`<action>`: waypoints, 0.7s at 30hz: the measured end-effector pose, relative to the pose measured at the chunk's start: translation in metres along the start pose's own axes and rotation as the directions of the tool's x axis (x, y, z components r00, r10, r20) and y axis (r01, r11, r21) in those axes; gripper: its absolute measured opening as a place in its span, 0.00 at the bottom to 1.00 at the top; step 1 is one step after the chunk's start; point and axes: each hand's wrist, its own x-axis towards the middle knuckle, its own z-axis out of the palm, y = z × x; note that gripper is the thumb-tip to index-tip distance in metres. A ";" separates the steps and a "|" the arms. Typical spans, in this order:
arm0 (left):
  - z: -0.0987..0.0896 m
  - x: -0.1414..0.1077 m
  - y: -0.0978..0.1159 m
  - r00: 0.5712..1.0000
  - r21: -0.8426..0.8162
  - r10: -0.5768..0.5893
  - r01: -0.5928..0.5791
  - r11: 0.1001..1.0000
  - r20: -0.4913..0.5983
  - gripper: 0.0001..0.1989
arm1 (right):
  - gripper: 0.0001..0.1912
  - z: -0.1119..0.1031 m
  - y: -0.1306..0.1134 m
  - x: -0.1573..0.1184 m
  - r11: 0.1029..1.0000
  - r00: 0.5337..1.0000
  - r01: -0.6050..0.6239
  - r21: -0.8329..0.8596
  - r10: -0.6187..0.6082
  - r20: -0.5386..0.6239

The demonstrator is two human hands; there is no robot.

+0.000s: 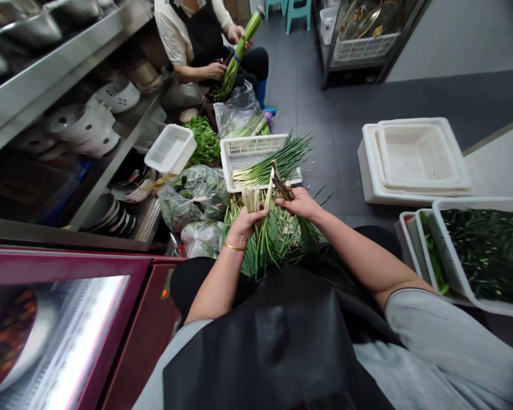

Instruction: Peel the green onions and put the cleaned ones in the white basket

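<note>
My left hand [247, 223] is closed round a bunch of scallions [251, 200], white ends up and green leaves hanging toward my lap. Beside it, my right hand [297, 203] grips some brownish stalk ends or peelings [281, 183], too small to identify surely. One pale stem stands upright between the two hands. Just beyond them, a white basket [236, 146] holds trimmed scallions [277, 162] with their leaves pointing right. More loose scallions [277, 245] lie below my hands, over my lap.
Bagged greens [194, 196], leafy herbs [203, 139] and a small white basket [171, 149] are at the left, by metal shelving [68, 74]. Ahead sits a person [196, 40] holding long green stalks [241, 54]. Stacked white tubs [414, 165] and a basket of dark greens [491, 250] stand right.
</note>
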 end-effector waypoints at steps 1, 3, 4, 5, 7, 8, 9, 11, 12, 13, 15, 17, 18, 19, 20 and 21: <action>0.000 0.001 0.000 1.000 -0.017 0.004 -0.004 1.000 -0.007 0.23 | 0.17 0.001 0.002 -0.002 1.000 1.000 0.008 0.020 -0.007 -0.011; 0.001 0.004 -0.002 0.999 -0.037 0.015 -0.016 0.999 -0.029 0.23 | 0.18 0.006 0.007 -0.005 0.999 1.000 0.031 0.036 -0.031 0.003; 0.002 0.005 -0.003 0.999 -0.039 0.025 -0.026 0.999 -0.043 0.22 | 0.18 0.010 0.009 -0.005 0.999 0.999 0.032 0.028 -0.032 0.022; 0.002 0.005 -0.003 0.997 -0.039 0.040 -0.043 0.998 -0.061 0.22 | 0.18 0.014 0.012 -0.005 1.000 0.999 0.012 0.016 -0.013 0.038; 0.001 0.005 -0.004 0.993 -0.023 0.075 -0.077 0.997 -0.086 0.22 | 0.17 0.020 0.015 -0.003 0.997 0.996 -0.080 0.015 0.079 0.052; 0.000 0.005 -0.004 0.993 -0.004 0.087 -0.088 0.996 -0.084 0.22 | 0.16 0.022 0.017 -0.002 0.991 0.990 -0.132 0.034 0.130 0.057; -0.001 0.003 -0.005 0.993 0.019 0.092 -0.091 0.996 -0.073 0.22 | 0.15 0.022 0.019 0.000 0.984 0.984 -0.169 0.062 0.165 0.065; -0.002 0.000 -0.006 0.997 0.069 0.069 -0.068 0.995 -0.020 0.23 | 0.13 0.022 0.022 0.002 0.981 0.986 -0.159 0.108 0.154 0.057; -0.002 -0.002 -0.007 0.999 0.084 0.046 -0.047 0.995 0.015 0.24 | 0.12 0.021 0.023 0.003 0.986 0.992 -0.122 0.115 0.118 0.036; -0.001 -0.003 -0.008 0.999 0.090 0.028 -0.032 0.995 0.045 0.24 | 0.11 0.021 0.025 0.003 0.991 0.997 -0.082 0.109 0.081 0.010; 0.003 -0.005 -0.012 0.997 0.079 0.015 -0.021 0.997 0.077 0.24 | 0.11 0.022 0.028 0.002 0.995 0.998 -0.059 0.086 0.059 -0.002; 0.006 -0.005 -0.014 0.997 0.061 0.028 -0.033 0.998 0.072 0.23 | 0.13 0.023 0.031 -0.002 0.985 0.992 -0.124 0.120 0.120 0.038; 0.006 -0.004 -0.014 0.998 0.050 0.043 -0.046 0.998 0.051 0.23 | 0.14 0.023 0.031 -0.005 0.971 0.985 -0.170 0.167 0.162 0.061; 0.005 -0.003 -0.014 0.998 0.038 0.057 -0.058 0.998 0.025 0.23 | 0.16 0.023 0.032 -0.009 0.952 0.977 -0.209 0.223 0.195 0.081; 0.004 -0.001 -0.013 0.998 0.023 0.069 -0.069 0.997 -0.002 0.24 | 0.18 0.022 0.032 -0.013 0.934 0.973 -0.229 0.273 0.208 0.102; 0.002 0.001 -0.012 0.996 0.012 0.081 -0.081 0.997 -0.028 0.24 | 0.19 0.021 0.032 -0.016 0.924 0.972 -0.230 0.304 0.203 0.119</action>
